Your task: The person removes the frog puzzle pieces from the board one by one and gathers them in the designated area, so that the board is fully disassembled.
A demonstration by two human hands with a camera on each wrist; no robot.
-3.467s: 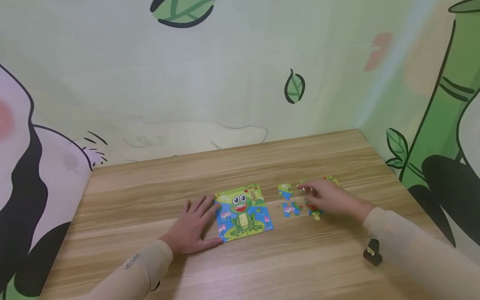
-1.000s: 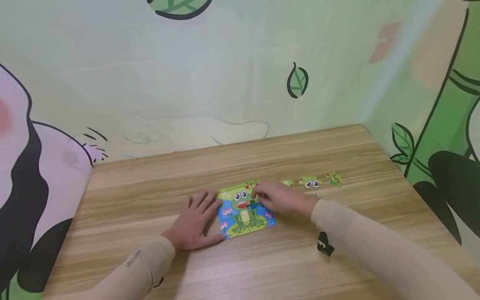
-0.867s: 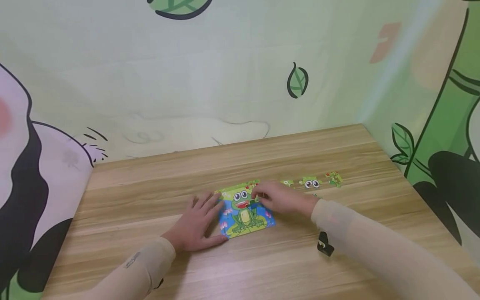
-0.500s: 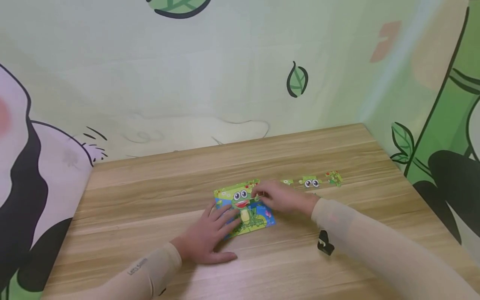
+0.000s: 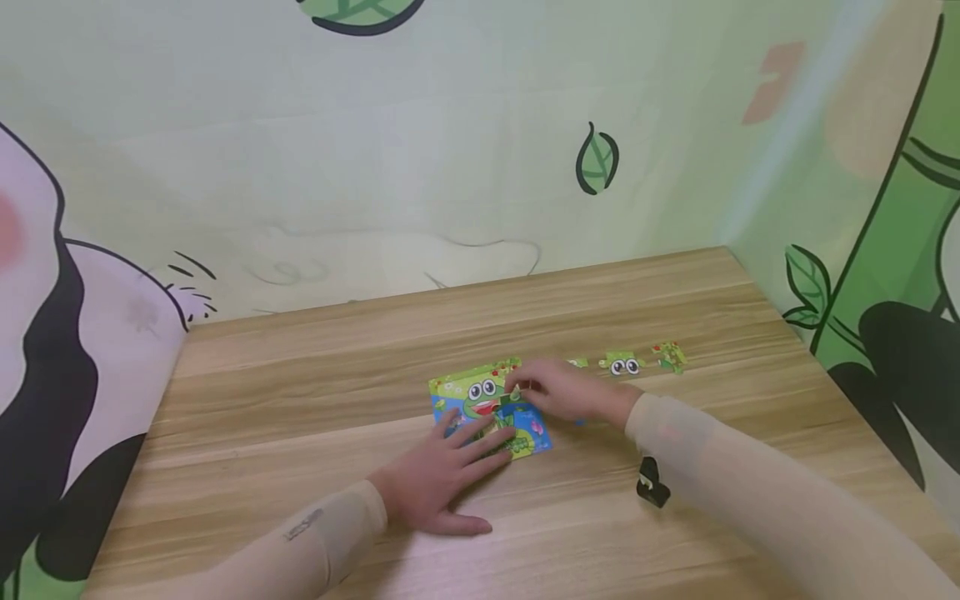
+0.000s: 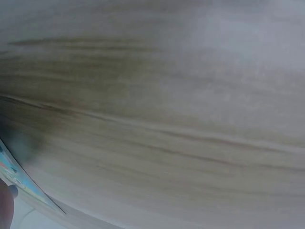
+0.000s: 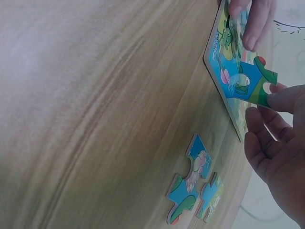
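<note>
A frog picture puzzle board (image 5: pixel 459 388) lies on the wooden table between the two hands. My left hand (image 5: pixel 442 477) lies over its lower left part with straight, spread fingers, hiding much of the frog's body; its thumb is on the table. At the board's upper right, my right hand (image 5: pixel 564 390) pinches a jigsaw piece (image 7: pixel 255 80) between thumb and fingers. In the right wrist view that blue and green piece is tilted over the board, one end close to the picture; whether it touches cannot be told.
Right of the board lie loose jigsaw pieces: one with frog eyes (image 5: pixel 622 366), one with red dots (image 5: pixel 670 357), and a pink flower piece (image 7: pixel 190 176) clear in the right wrist view. The wooden table (image 5: pixel 300 392) meets a painted wall (image 5: pixel 375 167) behind.
From the loose pieces, my right hand came left to the board with a jigsaw piece, then stayed there. My left hand slid from the board's left edge rightward and nearer, over the frog.
</note>
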